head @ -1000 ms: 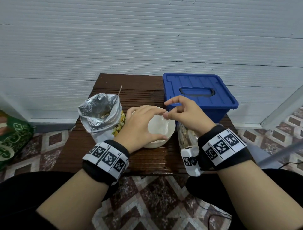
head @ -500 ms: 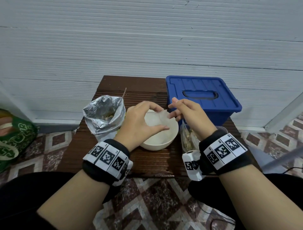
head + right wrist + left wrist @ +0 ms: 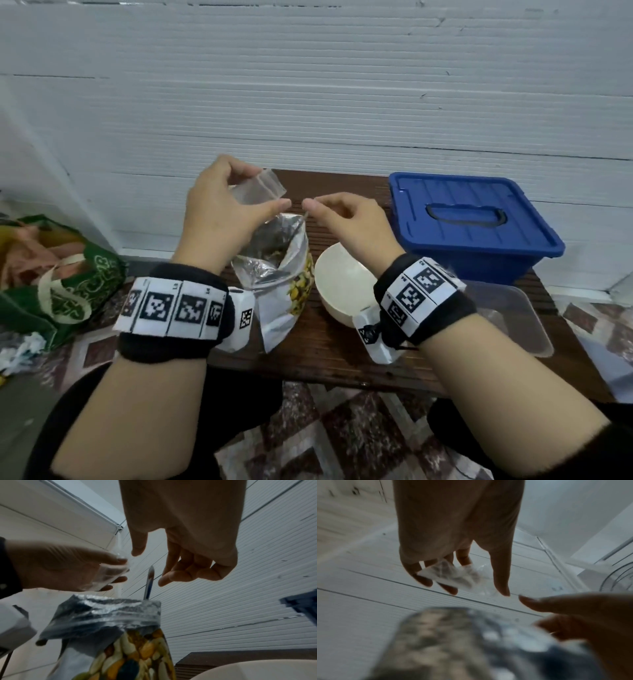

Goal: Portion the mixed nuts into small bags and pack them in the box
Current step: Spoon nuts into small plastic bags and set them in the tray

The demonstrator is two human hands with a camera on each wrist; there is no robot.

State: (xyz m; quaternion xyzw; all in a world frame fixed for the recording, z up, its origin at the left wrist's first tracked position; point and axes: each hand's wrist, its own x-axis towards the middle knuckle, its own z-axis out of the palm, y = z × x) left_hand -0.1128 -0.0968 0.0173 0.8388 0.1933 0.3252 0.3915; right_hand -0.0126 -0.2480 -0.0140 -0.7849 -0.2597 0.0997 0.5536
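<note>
Dark wood forms the low table [image 3: 342,349], seen from above between the person's forearms. Nearest, at 6 o'clock, both wrists wear black bands with square printed markers. Just beyond them the foil nut bag [image 3: 274,274] stands open and upright, a thin handle [image 3: 149,582] rising from its mouth. Touching distance to its 3 o'clock sits a cream bowl [image 3: 342,291], and further at 3 o'clock a clear tub [image 3: 513,318]. Above the nut bag, the left hand [image 3: 219,212] pinches a small clear bag [image 3: 260,188] between thumb and curled fingers. The right hand [image 3: 346,222] hovers just beside it at 3 o'clock, fingers loosely curled, holding nothing, close to the handle. At 2 o'clock, furthest back, the blue box [image 3: 472,219] rests with its lid on. A green sack [image 3: 68,281] lies on the floor at 9 o'clock.
</note>
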